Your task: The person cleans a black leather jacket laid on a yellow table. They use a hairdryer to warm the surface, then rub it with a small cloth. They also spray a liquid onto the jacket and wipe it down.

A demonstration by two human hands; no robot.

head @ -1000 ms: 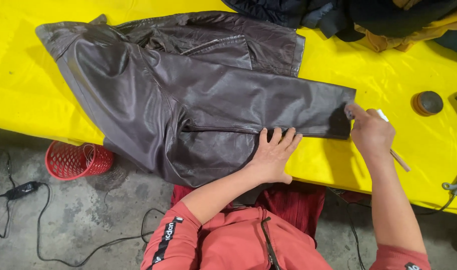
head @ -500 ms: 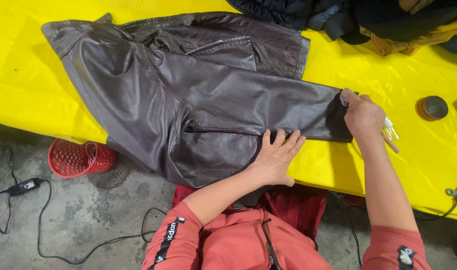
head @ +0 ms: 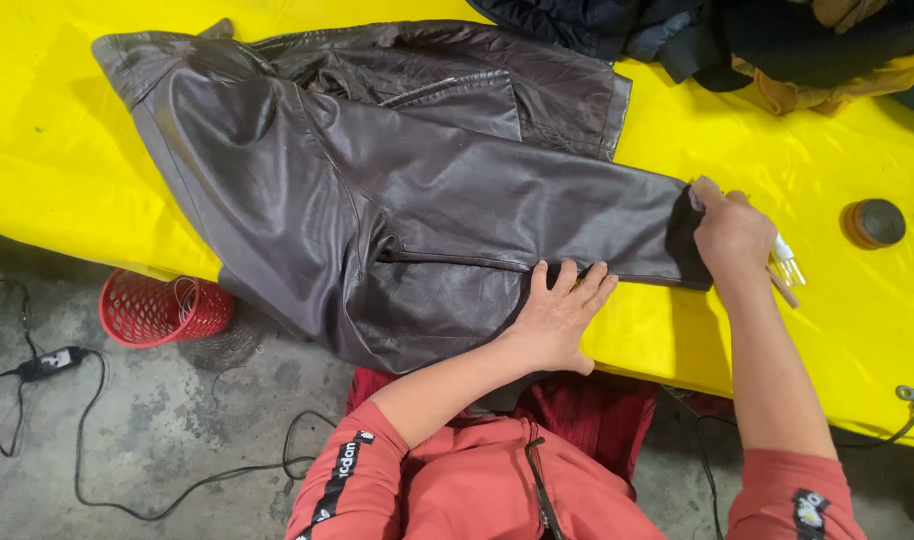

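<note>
On the yellow table (head: pixel 797 170) a dark brown leather jacket (head: pixel 377 200) lies with its sleeve running lengthwise along the near edge, the left hand (head: pixel 557 315) spread flat on the sleeve's lower seam, the right hand (head: pixel 732 235) nearer the cuff, pinching it closed-fingered.

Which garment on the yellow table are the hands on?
The dark brown leather jacket spread flat; the dark and mustard clothes heaped at the far edge lie untouched.

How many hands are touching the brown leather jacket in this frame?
2. The left hand lies flat on the brown leather jacket at its near edge; the right hand is at the sleeve cuff.
</note>
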